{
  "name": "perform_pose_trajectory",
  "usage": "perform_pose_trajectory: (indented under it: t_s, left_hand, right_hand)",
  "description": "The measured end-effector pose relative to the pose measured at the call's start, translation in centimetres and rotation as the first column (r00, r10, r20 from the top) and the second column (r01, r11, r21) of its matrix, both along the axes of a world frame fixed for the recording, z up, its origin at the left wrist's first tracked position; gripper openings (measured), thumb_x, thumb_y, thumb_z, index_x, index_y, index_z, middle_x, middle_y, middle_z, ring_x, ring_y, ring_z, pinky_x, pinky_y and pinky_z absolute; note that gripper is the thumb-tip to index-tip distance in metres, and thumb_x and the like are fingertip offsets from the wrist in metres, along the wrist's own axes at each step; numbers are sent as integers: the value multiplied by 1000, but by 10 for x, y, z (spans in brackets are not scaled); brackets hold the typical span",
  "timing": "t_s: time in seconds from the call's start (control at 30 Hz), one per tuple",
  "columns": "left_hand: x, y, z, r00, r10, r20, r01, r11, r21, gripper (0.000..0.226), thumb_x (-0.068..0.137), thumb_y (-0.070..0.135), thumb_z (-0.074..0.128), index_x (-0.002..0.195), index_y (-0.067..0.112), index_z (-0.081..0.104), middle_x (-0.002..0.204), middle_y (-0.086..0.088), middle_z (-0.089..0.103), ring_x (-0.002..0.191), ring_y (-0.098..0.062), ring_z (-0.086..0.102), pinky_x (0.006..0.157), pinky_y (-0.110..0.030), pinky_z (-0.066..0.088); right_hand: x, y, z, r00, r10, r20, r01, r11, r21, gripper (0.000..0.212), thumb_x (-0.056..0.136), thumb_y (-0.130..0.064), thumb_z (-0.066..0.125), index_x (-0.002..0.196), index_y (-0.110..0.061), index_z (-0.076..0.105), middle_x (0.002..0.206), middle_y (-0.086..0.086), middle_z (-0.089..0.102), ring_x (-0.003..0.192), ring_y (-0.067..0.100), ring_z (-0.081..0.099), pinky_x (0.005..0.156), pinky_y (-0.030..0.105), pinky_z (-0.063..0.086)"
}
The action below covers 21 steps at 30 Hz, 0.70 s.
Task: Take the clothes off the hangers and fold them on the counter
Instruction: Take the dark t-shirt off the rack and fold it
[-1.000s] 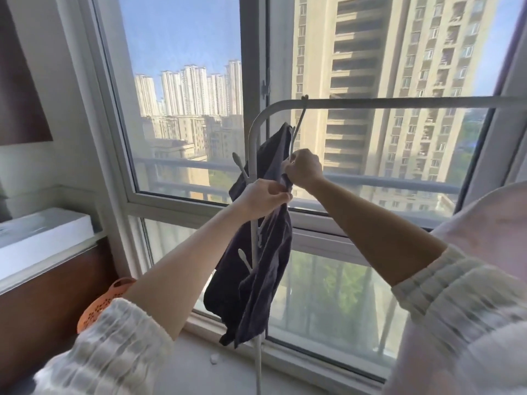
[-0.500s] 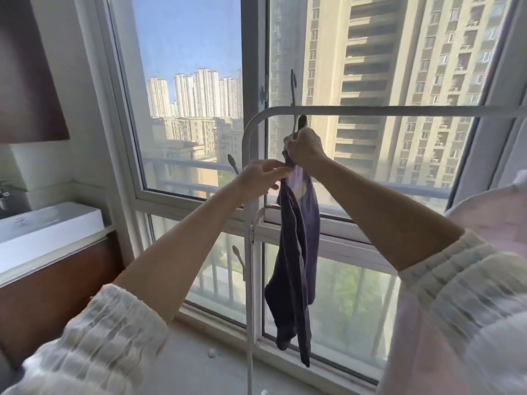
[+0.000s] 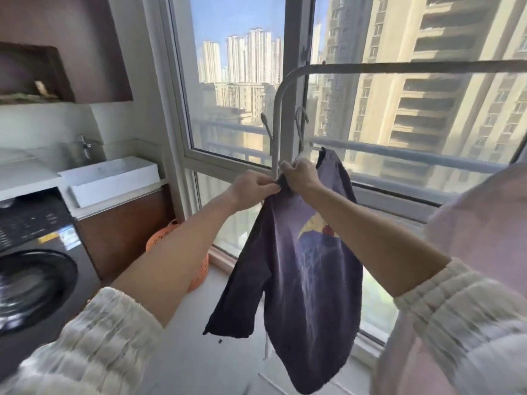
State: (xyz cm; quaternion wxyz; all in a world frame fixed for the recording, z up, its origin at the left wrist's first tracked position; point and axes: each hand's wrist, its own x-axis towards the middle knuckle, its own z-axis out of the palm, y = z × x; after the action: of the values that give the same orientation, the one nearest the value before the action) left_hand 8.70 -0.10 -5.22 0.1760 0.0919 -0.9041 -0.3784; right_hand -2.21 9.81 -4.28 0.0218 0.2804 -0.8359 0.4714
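Note:
A dark purple shirt [image 3: 308,280] with a printed picture on its front hangs from my hands, below and in front of the white drying rack [image 3: 399,67]. My left hand [image 3: 253,188] pinches the shirt's shoulder. My right hand [image 3: 299,176] grips the collar together with the hanger [image 3: 302,124], whose hook sticks up free of the rail. One sleeve dangles at the lower left. The white counter [image 3: 25,178] lies at the far left.
A white sink basin [image 3: 114,178] with a tap sits left of the window. A dark washing machine [image 3: 37,266] stands under the counter. An orange perforated basket [image 3: 199,269] rests on the floor by the window. The rack's upright post [image 3: 275,132] stands just behind my hands.
The hanger with the shirt has come off the rack rail and moved down and toward me. The shirt has turned to show its printed front. My view has swung left and down.

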Motion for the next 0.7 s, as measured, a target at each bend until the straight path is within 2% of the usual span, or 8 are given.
perform_pose_trajectory:
  t_s: [0.1, 0.2, 0.3, 0.43, 0.47, 0.57, 0.63, 0.7]
  left_hand:
    - [30, -6, -30, 996, 82, 36, -84, 995, 53, 15, 90, 20, 60, 94, 15, 74, 66, 12, 61, 64, 0, 52, 63, -17, 42]
    - [72, -24, -62, 976, 169, 139, -183, 978, 96, 17, 87, 21, 63, 73, 17, 70, 53, 16, 54, 58, -2, 49, 59, -17, 38]
    - [115, -45, -79, 939, 158, 304, -234, 943, 235, 10, 84, 26, 68, 79, 18, 72, 69, 5, 62, 67, -11, 56, 67, -25, 46]
    - [171, -74, -84, 863, 177, 473, -295, 937, 187, 24, 89, 34, 63, 97, 13, 71, 84, 4, 69, 72, -9, 64, 79, -30, 52]
    - [179, -79, -84, 849, 176, 499, -303, 935, 186, 27, 90, 36, 61, 101, 13, 70, 90, 3, 69, 76, -11, 65, 81, -29, 53]
    - [221, -115, -91, 800, 232, 554, -404, 890, 210, 39, 94, 43, 51, 106, 11, 68, 101, -1, 70, 81, -12, 66, 69, -24, 53]
    - [255, -150, -96, 774, 309, 553, -498, 837, 229, 45, 95, 49, 45, 100, 11, 69, 102, -2, 71, 83, -13, 66, 77, -28, 53]
    - [282, -186, -102, 745, 411, 525, -580, 788, 205, 42, 96, 45, 45, 97, 11, 70, 96, -1, 70, 80, -11, 64, 72, -23, 53]
  right_hand:
    - [20, -16, -39, 984, 53, 169, -40, 996, -80, 42, 99, -33, 41, 62, -13, 44, 75, 11, 55, 70, 23, 52, 67, 33, 40]
    - [49, -39, -76, 926, 148, 346, -119, 987, -105, 41, 95, -23, 48, 56, -9, 51, 53, 6, 56, 55, 24, 53, 46, 26, 39]
    - [87, -61, -99, 859, 249, 447, -249, 967, -60, 37, 90, -10, 49, 53, -7, 52, 48, 6, 53, 45, 19, 48, 38, 20, 34]
    - [137, -109, -119, 821, 350, 451, -439, 892, 106, 26, 84, -13, 49, 59, -9, 54, 52, 6, 53, 43, 15, 47, 43, 21, 36]
    - [143, -118, -123, 815, 377, 440, -473, 871, 130, 25, 84, -13, 51, 59, -9, 53, 47, 3, 51, 39, 13, 46, 40, 19, 35]
    - [177, -165, -126, 725, 505, 468, -627, 765, 144, 22, 84, -10, 57, 63, -11, 51, 42, 2, 44, 31, 9, 39, 34, 18, 30]
    - [200, -204, -121, 661, 574, 483, -716, 675, 179, 23, 86, -10, 56, 64, -9, 51, 41, 1, 43, 28, 7, 38, 31, 17, 28]
    - [216, -235, -113, 633, 606, 482, -758, 610, 230, 22, 89, -7, 53, 66, -5, 53, 41, 0, 44, 27, 7, 38, 30, 13, 26]
